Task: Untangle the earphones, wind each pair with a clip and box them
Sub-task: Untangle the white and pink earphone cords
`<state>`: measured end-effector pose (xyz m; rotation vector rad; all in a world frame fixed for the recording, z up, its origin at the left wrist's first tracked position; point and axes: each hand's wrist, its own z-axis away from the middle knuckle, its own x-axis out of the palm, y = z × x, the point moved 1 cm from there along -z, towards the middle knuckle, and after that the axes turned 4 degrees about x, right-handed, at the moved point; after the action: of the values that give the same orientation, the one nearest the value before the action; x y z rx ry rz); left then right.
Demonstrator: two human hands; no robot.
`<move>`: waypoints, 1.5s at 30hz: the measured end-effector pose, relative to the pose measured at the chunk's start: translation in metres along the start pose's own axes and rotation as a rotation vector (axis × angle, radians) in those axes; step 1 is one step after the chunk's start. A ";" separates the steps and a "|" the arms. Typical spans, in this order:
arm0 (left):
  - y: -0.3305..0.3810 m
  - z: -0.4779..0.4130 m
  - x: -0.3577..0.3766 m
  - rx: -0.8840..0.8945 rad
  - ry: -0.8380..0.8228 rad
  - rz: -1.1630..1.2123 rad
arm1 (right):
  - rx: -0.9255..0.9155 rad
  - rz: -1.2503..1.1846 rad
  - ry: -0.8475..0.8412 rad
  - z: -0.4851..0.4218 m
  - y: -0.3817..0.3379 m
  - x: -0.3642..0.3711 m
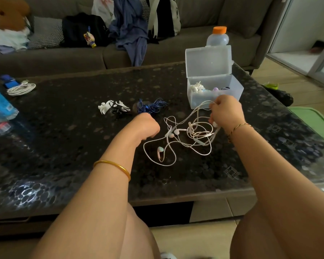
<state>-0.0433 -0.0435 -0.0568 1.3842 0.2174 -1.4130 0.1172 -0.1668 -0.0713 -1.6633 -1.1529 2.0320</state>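
A tangle of white earphones lies on the dark table, its loops spread between my two hands. My right hand grips a strand of that cord, lifted just in front of the clear plastic box. The box stands open with its lid up and holds wound earphones. My left hand hovers curled just left of the tangle; whether it pinches a cord is hidden. Behind it lie a bundle of blue earphones and several white and black clips.
A bottle with an orange cap stands behind the box. At the table's left edge are a blue-labelled bottle and a coiled white cable. A sofa with bags and clothes runs along the far side.
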 end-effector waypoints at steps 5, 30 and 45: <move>-0.006 0.001 0.012 0.044 -0.096 -0.155 | 0.112 0.219 -0.162 -0.002 0.003 -0.003; -0.021 0.006 -0.024 -0.256 0.090 0.077 | -0.464 0.498 -0.543 0.056 -0.018 0.023; -0.004 0.001 0.022 0.443 0.016 -0.235 | -0.488 0.477 -0.433 0.049 -0.030 0.029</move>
<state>-0.0409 -0.0541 -0.0762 1.7748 0.0792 -1.7153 0.0550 -0.1481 -0.0689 -1.9148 -1.6236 2.6670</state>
